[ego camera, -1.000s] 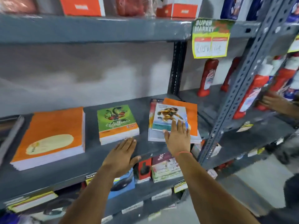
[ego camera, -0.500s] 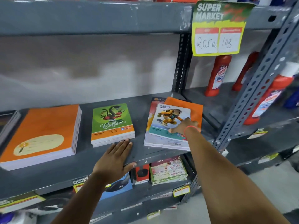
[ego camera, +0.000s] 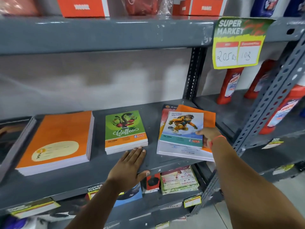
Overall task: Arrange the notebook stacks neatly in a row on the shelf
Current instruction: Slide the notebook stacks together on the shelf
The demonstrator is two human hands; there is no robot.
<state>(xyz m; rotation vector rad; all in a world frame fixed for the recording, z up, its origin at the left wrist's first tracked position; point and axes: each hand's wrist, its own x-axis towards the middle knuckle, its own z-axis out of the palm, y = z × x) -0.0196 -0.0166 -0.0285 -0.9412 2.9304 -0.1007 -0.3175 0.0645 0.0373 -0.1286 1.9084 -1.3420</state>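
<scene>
Three notebook stacks lie on the grey shelf [ego camera: 99,176]. A large orange stack [ego camera: 57,141] is at the left, a green "Coffee" stack [ego camera: 125,129] in the middle, and an untidy fanned stack [ego camera: 179,131] with a snowboarder cover at the right. My left hand [ego camera: 130,164] rests flat on the shelf, fingertips touching the front edge of the green stack. At the right side of the fanned stack, my right hand [ego camera: 208,136] grips the top notebook's edge, thumb on its cover.
A perforated grey upright [ego camera: 270,106] stands right of the fanned stack. Red cleaner bottles [ego camera: 231,85] fill the neighbouring shelf. A yellow price sign [ego camera: 237,45] hangs from the shelf above. Orange boxes [ego camera: 84,6] sit on top; more stationery [ego camera: 179,180] lies below.
My right hand has slid from the front of the fanned stack to its right side and taken hold of the top notebook. The left hand stays by the green stack.
</scene>
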